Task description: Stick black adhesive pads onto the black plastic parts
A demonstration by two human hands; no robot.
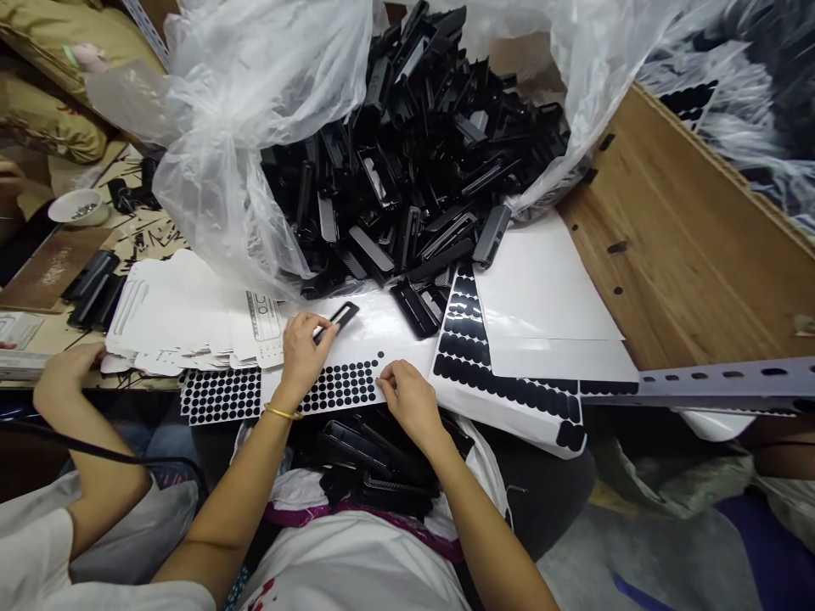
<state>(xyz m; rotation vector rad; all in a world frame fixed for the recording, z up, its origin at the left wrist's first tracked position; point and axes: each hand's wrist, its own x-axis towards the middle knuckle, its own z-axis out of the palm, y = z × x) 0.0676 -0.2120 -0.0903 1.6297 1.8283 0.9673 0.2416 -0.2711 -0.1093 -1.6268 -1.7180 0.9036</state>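
Note:
My left hand [306,350] grips a narrow black plastic part with a long slot [345,315], holding it just above the white sheets. Below it lies a sheet of round black stickers [337,386] in rows, partly covered by my left wrist. My right hand [411,397] has thumb and forefinger pinched together at the sheet's right edge; whatever is between the fingertips is too small to make out. One black dot [380,355] sits apart above the rows. On my lap, more black plastic parts [366,450] lie in a white bag.
A large clear plastic bag [255,110] spills a heap of black plastic parts [407,161]. White cards [171,314] are stacked at left, beside another person's hand [67,373]. More sticker sheets [468,339] lie at right, below a wooden panel [694,229] and a perforated metal rail [726,378].

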